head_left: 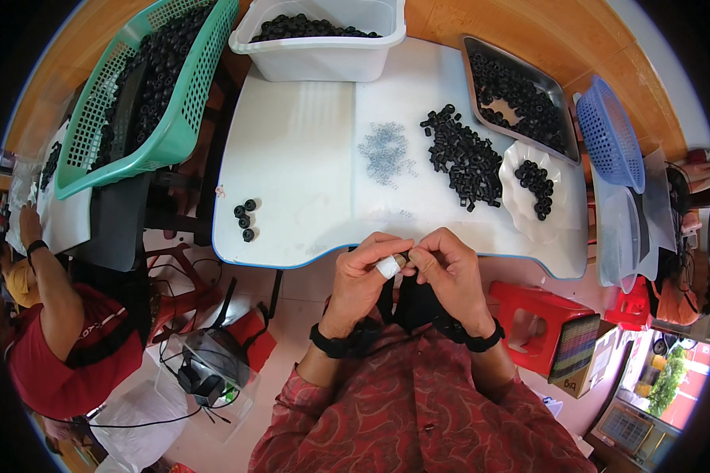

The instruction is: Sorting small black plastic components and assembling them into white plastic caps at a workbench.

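Observation:
My left hand (356, 282) and my right hand (454, 282) meet just off the near edge of the white table (292, 158). Both are closed in a pinch, fingertips together; whatever they hold is too small and hidden to name. White tape (388, 266) wraps my left thumb. Beyond the hands on the tabletop lie a scatter of tiny clear pieces (384, 151) and, to its right, a pile of small black parts (461, 162). Several round black pieces (248, 220) sit near the table's left edge.
A white tub (323, 61), a metal tray (564, 126) and a scalloped white plate (521, 209) hold black parts. Left stands a green basket (189, 118); right, a blue basket (611, 134). A red stool (528, 307) is at right. A person in red (79, 355) sits at left.

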Demonstrator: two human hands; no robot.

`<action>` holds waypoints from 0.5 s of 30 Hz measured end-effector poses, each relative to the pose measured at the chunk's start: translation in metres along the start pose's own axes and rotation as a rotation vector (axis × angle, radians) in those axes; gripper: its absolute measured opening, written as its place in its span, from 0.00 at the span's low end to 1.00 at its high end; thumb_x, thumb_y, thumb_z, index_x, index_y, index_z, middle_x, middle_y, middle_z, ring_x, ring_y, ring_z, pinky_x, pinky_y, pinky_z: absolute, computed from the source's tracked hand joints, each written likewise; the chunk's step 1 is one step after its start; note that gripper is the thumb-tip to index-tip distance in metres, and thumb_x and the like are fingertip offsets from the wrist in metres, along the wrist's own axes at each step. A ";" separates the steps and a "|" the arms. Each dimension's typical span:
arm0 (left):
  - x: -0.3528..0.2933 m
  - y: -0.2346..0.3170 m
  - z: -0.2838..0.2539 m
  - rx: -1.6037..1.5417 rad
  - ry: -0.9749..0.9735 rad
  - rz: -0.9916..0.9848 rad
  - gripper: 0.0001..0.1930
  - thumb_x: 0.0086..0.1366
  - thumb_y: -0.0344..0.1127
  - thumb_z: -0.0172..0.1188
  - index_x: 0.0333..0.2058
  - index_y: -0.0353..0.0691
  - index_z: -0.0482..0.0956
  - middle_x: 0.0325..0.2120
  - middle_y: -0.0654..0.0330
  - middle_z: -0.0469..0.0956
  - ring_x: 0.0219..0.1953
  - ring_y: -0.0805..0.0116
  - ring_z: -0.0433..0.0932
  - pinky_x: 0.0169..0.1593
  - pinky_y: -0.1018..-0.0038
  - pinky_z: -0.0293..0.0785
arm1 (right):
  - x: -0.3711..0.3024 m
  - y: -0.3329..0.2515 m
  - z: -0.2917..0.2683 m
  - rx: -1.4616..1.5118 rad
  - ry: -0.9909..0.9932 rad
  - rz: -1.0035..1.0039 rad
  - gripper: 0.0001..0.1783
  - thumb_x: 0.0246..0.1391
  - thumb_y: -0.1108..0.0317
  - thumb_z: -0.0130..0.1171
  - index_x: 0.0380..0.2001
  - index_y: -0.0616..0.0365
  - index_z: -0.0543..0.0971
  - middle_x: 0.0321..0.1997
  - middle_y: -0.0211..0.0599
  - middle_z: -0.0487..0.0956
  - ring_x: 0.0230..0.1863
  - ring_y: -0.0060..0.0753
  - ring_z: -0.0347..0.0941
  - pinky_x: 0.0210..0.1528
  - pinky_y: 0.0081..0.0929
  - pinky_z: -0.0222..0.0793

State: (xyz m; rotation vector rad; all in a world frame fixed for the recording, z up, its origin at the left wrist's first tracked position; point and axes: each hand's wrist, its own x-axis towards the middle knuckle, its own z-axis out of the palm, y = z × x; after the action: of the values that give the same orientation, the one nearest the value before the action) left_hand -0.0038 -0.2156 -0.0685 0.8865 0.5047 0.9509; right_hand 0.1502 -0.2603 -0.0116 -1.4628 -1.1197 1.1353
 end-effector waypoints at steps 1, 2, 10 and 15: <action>0.000 0.000 0.001 -0.159 0.004 -0.018 0.14 0.64 0.20 0.57 0.48 0.31 0.80 0.44 0.56 0.75 0.43 0.68 0.79 0.48 0.75 0.80 | 0.000 0.000 -0.001 0.001 0.000 0.001 0.05 0.63 0.73 0.56 0.33 0.64 0.74 0.30 0.33 0.80 0.28 0.16 0.74 0.29 0.15 0.70; 0.000 0.000 0.001 -0.156 0.006 -0.018 0.14 0.64 0.20 0.57 0.48 0.31 0.80 0.44 0.56 0.75 0.43 0.68 0.79 0.48 0.75 0.80 | -0.001 0.000 -0.002 0.045 -0.004 0.020 0.05 0.63 0.73 0.56 0.33 0.63 0.73 0.30 0.33 0.80 0.28 0.16 0.73 0.29 0.14 0.69; 0.000 -0.004 -0.002 -0.401 -0.006 -0.111 0.14 0.65 0.22 0.57 0.49 0.30 0.79 0.46 0.55 0.75 0.43 0.67 0.80 0.49 0.74 0.81 | -0.002 -0.007 -0.001 0.052 -0.012 0.058 0.05 0.63 0.73 0.55 0.34 0.63 0.73 0.31 0.32 0.80 0.28 0.14 0.72 0.30 0.13 0.70; -0.001 -0.003 0.002 -0.279 0.004 -0.082 0.13 0.65 0.21 0.56 0.49 0.31 0.79 0.46 0.55 0.75 0.43 0.67 0.79 0.49 0.74 0.81 | -0.002 -0.002 0.001 0.047 0.018 0.000 0.05 0.61 0.75 0.57 0.32 0.63 0.72 0.30 0.33 0.79 0.27 0.15 0.74 0.26 0.13 0.70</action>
State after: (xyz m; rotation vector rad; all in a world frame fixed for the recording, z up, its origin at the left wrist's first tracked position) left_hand -0.0017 -0.2181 -0.0703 0.6086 0.3971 0.9216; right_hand 0.1491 -0.2620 -0.0090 -1.4339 -1.0742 1.1392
